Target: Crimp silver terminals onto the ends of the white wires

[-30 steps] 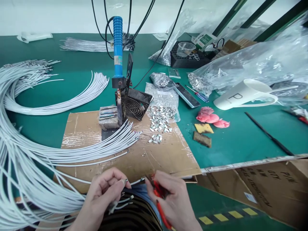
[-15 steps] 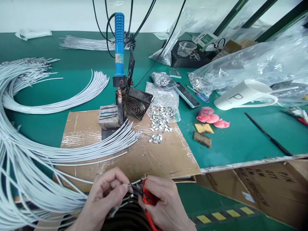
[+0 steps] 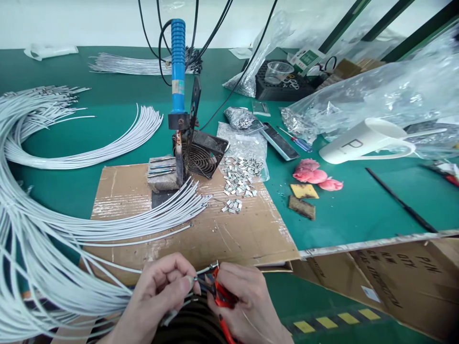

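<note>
Low in front of me, my left hand [image 3: 163,294] pinches a white cable close to its end, thumb against the fingers. My right hand [image 3: 247,298] is wrapped round red-handled pliers or cutters [image 3: 225,297]; the exact kind is hard to tell. Their dark jaws meet the cable end at my left fingertips. A small metal connector end [image 3: 214,264] shows just above the jaws. Below my left hand, further cable ends hang over the table edge. A large bundle of white cables [image 3: 118,229] curves in from the left onto the cardboard sheet [image 3: 251,239].
A soldering iron with a blue handle [image 3: 178,62] stands upright beside a small fan [image 3: 202,155]. Small metal connectors [image 3: 240,174] lie heaped on the cardboard. Further right are a phone [image 3: 280,142], a screwdriver [image 3: 299,142], pink lumps [image 3: 315,176], a yellow sponge [image 3: 304,191] and a white cup [image 3: 366,143].
Both hands have shifted very slightly, with the cable and the red-handled tool still held. The tool's jaws stay at the cable end. Nothing on the table has moved.
</note>
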Action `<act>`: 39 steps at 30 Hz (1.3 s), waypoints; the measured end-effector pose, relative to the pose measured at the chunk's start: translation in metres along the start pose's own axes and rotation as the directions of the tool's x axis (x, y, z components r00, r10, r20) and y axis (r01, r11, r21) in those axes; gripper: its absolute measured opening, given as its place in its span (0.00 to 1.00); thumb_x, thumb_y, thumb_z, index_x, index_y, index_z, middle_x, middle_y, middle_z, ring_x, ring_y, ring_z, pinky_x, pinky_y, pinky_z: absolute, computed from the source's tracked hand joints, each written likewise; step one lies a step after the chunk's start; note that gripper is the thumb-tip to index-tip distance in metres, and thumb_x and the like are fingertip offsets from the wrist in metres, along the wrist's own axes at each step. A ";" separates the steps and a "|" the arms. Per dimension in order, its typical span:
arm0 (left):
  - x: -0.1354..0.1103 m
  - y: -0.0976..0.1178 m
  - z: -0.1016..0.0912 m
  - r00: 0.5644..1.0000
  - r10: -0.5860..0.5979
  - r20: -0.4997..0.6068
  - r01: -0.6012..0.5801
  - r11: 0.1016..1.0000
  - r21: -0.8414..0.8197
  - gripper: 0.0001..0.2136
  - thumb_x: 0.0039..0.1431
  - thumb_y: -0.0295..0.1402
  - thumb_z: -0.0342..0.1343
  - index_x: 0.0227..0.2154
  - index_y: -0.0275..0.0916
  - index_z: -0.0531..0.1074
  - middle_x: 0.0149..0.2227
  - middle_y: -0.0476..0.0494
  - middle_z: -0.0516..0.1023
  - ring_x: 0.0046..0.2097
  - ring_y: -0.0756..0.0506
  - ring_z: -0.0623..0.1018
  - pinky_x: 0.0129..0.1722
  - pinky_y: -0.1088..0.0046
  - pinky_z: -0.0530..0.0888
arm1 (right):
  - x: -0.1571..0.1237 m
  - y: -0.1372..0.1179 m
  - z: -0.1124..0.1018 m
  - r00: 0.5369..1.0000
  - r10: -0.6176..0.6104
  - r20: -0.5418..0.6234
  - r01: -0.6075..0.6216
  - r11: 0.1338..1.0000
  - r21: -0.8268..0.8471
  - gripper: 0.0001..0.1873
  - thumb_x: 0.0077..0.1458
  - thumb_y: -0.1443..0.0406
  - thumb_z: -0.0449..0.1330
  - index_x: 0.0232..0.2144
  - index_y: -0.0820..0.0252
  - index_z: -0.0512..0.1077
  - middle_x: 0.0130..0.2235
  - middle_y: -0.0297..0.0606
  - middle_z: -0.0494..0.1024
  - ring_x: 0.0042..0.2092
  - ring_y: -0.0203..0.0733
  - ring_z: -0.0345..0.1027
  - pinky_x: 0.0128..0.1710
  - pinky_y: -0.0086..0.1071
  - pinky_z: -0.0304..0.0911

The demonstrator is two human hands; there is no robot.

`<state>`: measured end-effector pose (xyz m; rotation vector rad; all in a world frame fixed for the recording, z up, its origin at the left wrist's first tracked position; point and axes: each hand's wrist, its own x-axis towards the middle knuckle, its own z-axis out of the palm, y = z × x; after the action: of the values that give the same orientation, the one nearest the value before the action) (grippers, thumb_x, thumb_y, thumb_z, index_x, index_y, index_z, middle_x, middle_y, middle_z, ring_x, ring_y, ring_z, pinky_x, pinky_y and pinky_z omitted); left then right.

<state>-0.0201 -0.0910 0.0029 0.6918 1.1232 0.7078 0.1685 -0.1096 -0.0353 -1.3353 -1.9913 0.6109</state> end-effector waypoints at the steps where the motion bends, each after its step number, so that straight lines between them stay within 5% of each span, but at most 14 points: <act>1: 0.000 0.000 0.000 1.000 0.001 0.005 -0.001 1.000 -0.004 0.21 0.50 0.54 0.69 0.25 0.37 0.80 0.18 0.54 0.65 0.23 0.52 0.57 0.25 0.74 0.51 | 0.000 0.000 0.000 1.000 -0.008 -0.005 0.007 1.000 -0.006 0.16 0.48 0.73 0.56 0.17 0.55 0.54 0.18 0.28 0.62 0.20 0.31 0.54 0.21 0.26 0.47; 7: -0.001 0.004 0.003 1.000 -0.029 -0.004 0.029 0.997 -0.071 0.18 0.49 0.50 0.71 0.25 0.37 0.81 0.23 0.50 0.74 0.23 0.53 0.57 0.26 0.75 0.51 | -0.002 0.003 0.001 0.997 -0.061 -0.046 0.059 0.997 -0.049 0.14 0.49 0.73 0.58 0.18 0.56 0.60 0.18 0.29 0.65 0.20 0.31 0.57 0.21 0.28 0.47; 13: -0.001 0.004 0.004 0.999 -0.033 0.037 0.035 0.997 -0.073 0.19 0.49 0.51 0.71 0.24 0.37 0.80 0.19 0.57 0.62 0.23 0.53 0.54 0.24 0.76 0.50 | -0.003 0.005 0.001 0.993 -0.081 -0.086 0.077 0.996 -0.052 0.14 0.49 0.72 0.56 0.17 0.56 0.59 0.18 0.28 0.63 0.20 0.31 0.55 0.21 0.28 0.47; 21: 0.000 -0.001 0.007 1.000 0.007 -0.022 -0.007 1.000 0.008 0.23 0.48 0.54 0.70 0.25 0.36 0.80 0.20 0.55 0.64 0.23 0.54 0.54 0.23 0.76 0.49 | -0.006 0.000 0.011 0.974 -0.086 -0.209 0.077 0.996 -0.051 0.15 0.51 0.74 0.59 0.18 0.56 0.61 0.19 0.28 0.65 0.20 0.31 0.56 0.21 0.29 0.47; 25: -0.001 -0.009 0.006 0.990 0.095 -0.105 -0.081 0.988 0.128 0.26 0.48 0.58 0.68 0.25 0.35 0.81 0.18 0.55 0.60 0.22 0.55 0.54 0.21 0.76 0.47 | -0.007 0.006 0.016 0.932 0.027 -0.361 -0.024 1.000 0.013 0.18 0.57 0.73 0.56 0.19 0.55 0.58 0.17 0.27 0.62 0.17 0.32 0.55 0.18 0.27 0.48; 29: -0.003 -0.012 0.000 0.981 0.120 -0.154 -0.108 0.991 0.086 0.24 0.48 0.57 0.68 0.25 0.36 0.82 0.16 0.55 0.62 0.20 0.55 0.54 0.21 0.76 0.48 | -0.010 0.024 -0.004 0.846 0.180 -0.502 -0.149 0.984 0.102 0.24 0.66 0.75 0.47 0.20 0.52 0.48 0.14 0.22 0.52 0.14 0.31 0.48 0.15 0.24 0.50; 33: -0.001 -0.007 0.001 0.988 0.066 -0.138 -0.067 0.998 0.001 0.23 0.48 0.55 0.70 0.24 0.36 0.81 0.16 0.55 0.63 0.20 0.55 0.54 0.20 0.77 0.49 | -0.007 0.022 -0.011 0.917 0.171 -0.361 -0.145 0.985 0.098 0.23 0.59 0.73 0.60 0.17 0.56 0.55 0.16 0.23 0.57 0.16 0.28 0.51 0.16 0.24 0.48; 39: -0.001 0.001 0.007 0.991 0.059 -0.124 -0.064 0.997 -0.038 0.23 0.47 0.54 0.71 0.24 0.35 0.79 0.20 0.53 0.69 0.21 0.56 0.54 0.21 0.77 0.49 | 0.001 0.002 0.011 0.992 0.022 -0.123 -0.014 0.998 0.064 0.21 0.54 0.72 0.58 0.18 0.56 0.51 0.19 0.25 0.56 0.19 0.28 0.51 0.19 0.25 0.46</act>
<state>-0.0142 -0.0925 0.0059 0.6565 1.2000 0.8329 0.1611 -0.1080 -0.0435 -1.3219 -1.8479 0.5798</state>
